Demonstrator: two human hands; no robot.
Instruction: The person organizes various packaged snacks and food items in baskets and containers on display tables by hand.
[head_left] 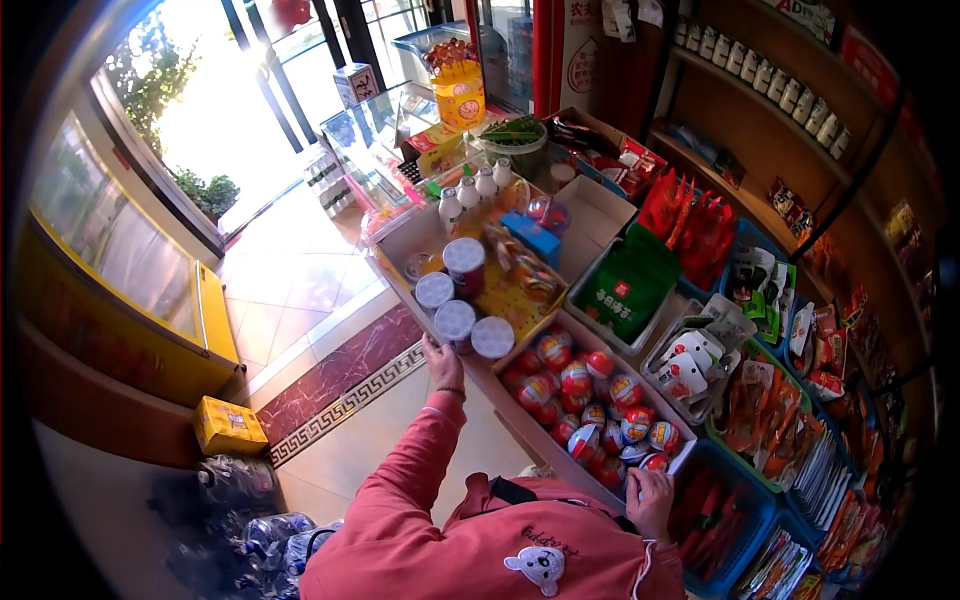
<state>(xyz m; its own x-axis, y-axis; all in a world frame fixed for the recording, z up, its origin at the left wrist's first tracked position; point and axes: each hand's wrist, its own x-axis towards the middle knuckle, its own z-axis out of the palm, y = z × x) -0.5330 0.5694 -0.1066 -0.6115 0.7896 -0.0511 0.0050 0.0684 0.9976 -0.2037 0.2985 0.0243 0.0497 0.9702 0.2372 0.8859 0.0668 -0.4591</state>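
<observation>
"At the shop display, nr side: pos. of L hand (443, 362)?"

"Arm out fwd, pink sleeve (415, 455). Hand at outer edge of cup box (396, 275), fingers pointing up. White-lidded cups (455, 319) (4, clustered, upright) just beyond fingertips."

"Contact w/ nearest cup? Grip?"

"Can't tell either from where I stand; back of hand faces me, fingertips meet the cup in my line of sight."

"R hand (650, 498)?"

"Close to body, at nr corner of ball box (530, 415). Fingers bent. Pinching the rim or only resting there: can't tell."

"Wrapped balls (576, 380)?"

"Heaped in ball box, red/white/blue mix; nearest ones just past R fingertips. Ball box adjoins cup box."

"Surroundings, qk."

"Blue basket (768, 520) w/ dark red contents, just right of R hand. Green pouch (620, 290) in a tray beyond the balls. White bottles (468, 194) past the cups, in a row; blue carton (531, 238) to their right, nearer me."
</observation>
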